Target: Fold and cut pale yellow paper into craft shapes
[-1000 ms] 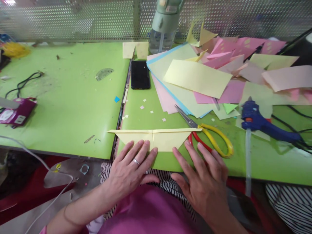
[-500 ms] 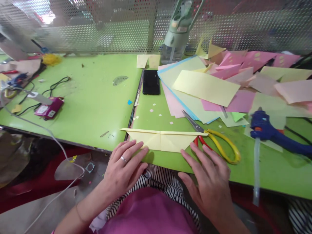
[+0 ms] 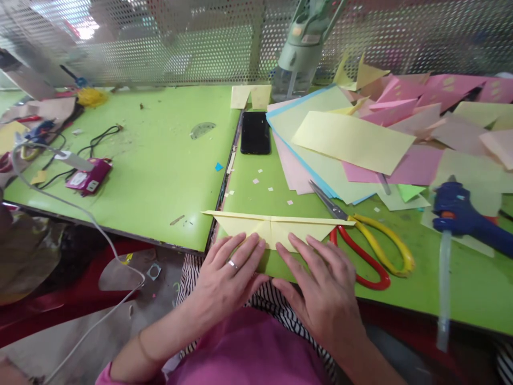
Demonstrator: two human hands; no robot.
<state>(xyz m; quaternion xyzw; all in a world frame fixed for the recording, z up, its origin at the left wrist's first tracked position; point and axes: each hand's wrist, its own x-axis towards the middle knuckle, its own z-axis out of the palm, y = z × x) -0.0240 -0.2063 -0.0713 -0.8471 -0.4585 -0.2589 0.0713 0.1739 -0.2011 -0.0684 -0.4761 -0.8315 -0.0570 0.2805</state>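
A folded pale yellow paper [image 3: 271,227] lies at the table's front edge, a narrow folded strip along its far side and a crease down its middle. My left hand [image 3: 230,270] rests flat with its fingertips on the paper's lower left part. My right hand [image 3: 320,280] has its fingers spread, the fingertips on the lower right part. Neither hand grasps anything. Scissors [image 3: 371,235] with red and yellow handles lie just right of the paper, their blades partly apart and touching its right end.
A black phone [image 3: 255,132] and a bottle [image 3: 298,59] stand behind the paper. Yellow, pink and blue-edged sheets [image 3: 352,139] pile up at the right. A blue glue gun [image 3: 460,208] lies at the far right, a purple box [image 3: 90,176] with cables at the left.
Both hands have moved inward, closer together, and their fingertips now lie further onto the folded paper. The right hand has uncovered the red scissor handle. The view has shifted slightly left.
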